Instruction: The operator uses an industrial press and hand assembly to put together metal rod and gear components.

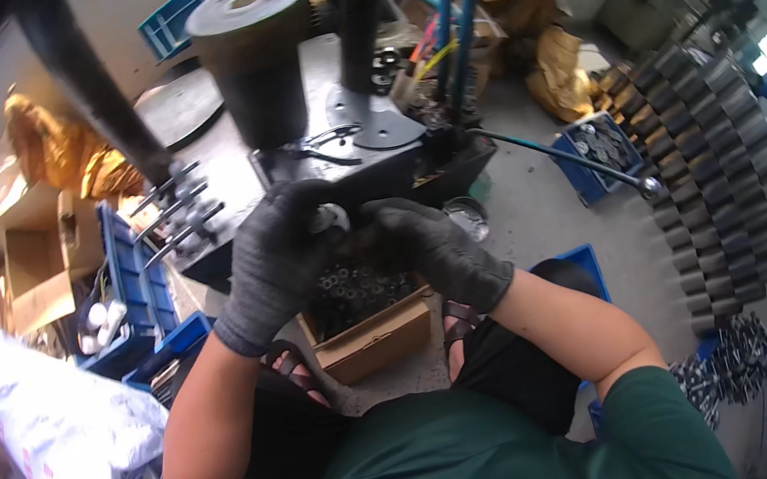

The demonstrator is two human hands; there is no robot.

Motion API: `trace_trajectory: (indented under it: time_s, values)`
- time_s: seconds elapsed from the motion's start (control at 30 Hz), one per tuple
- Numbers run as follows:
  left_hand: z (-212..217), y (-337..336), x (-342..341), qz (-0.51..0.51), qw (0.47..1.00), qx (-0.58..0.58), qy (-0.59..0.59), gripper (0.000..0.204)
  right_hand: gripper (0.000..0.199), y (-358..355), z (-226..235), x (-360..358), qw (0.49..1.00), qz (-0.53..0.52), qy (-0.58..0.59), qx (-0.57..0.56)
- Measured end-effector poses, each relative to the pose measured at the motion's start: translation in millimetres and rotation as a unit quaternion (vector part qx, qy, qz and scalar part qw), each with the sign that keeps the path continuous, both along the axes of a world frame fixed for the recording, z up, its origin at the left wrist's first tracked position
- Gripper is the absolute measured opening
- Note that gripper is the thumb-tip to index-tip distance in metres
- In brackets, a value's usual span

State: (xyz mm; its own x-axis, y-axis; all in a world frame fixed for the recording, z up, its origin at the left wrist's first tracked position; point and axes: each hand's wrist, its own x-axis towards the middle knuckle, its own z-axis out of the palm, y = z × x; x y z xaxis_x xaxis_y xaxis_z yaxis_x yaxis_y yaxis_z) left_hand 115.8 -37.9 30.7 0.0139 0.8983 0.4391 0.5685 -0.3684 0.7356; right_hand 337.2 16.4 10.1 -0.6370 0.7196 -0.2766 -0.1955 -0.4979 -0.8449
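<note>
The person sits low, sandalled feet on either side of a cardboard box point(370, 338) on the floor, packed with small dark metal rings. Both forearms rise from the lower edge and meet just above that box, in front of the metal workbench point(243, 187).

The 2 hands wear dark knit gloves. The left hand point(275, 258) is curled, fingers wrapped round a small round silvery part point(331, 216) that shows between thumb and forefinger; it is closed on that piece. The right hand point(430, 242) comes in from the other side, fingers bent toward the same spot and touching the left glove; whether it pinches anything itself I cannot tell.

To do this well, I'd judge the piece should stay pinned steady in the left hand while the right works at it over the box, so anything that slips drops back in.

Farther off, a big black cylinder point(257, 58) stands upright on the workbench. Blue crates point(137, 281) sit to the left beside a white sack point(60, 426), and rows of dark cylinders point(717, 173) stack up on the right.
</note>
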Motion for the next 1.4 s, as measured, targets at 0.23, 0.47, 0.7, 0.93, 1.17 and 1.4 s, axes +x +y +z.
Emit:
trace_trajectory:
  time_s: [0.23, 0.47, 0.7, 0.93, 1.17, 1.4]
  values:
    - [-23, 2, 18, 0.002, 0.999, -0.043, -0.028, 0.035, 0.037, 6, -28, -5, 0.999, 0.01, 0.042, -0.008]
    - [-48, 13, 37, -0.108, 0.992, -0.061, 0.014, 0.04, 0.038, 3, -38, 16, 0.996, -0.08, 0.019, 0.041]
    - [-49, 7, 50, -0.154, 0.971, -0.183, 0.013, 0.042, 0.023, 32, -68, 60, 0.964, -0.244, -0.104, 0.007]
    - [-61, -3, 42, -0.182, 0.952, -0.231, 0.088, 0.038, 0.045, 94, -70, 157, 0.854, -0.515, -0.025, -0.064]
    - [-70, -1, 31, -0.188, 0.943, -0.254, 0.103, 0.04, 0.013, 84, -54, 330, 0.763, -0.643, 0.062, 0.019]
    - [-58, -21, 38, -0.188, 0.957, -0.2, 0.092, 0.044, 0.023, -61, -25, 565, 0.608, -0.73, -0.265, 0.165]
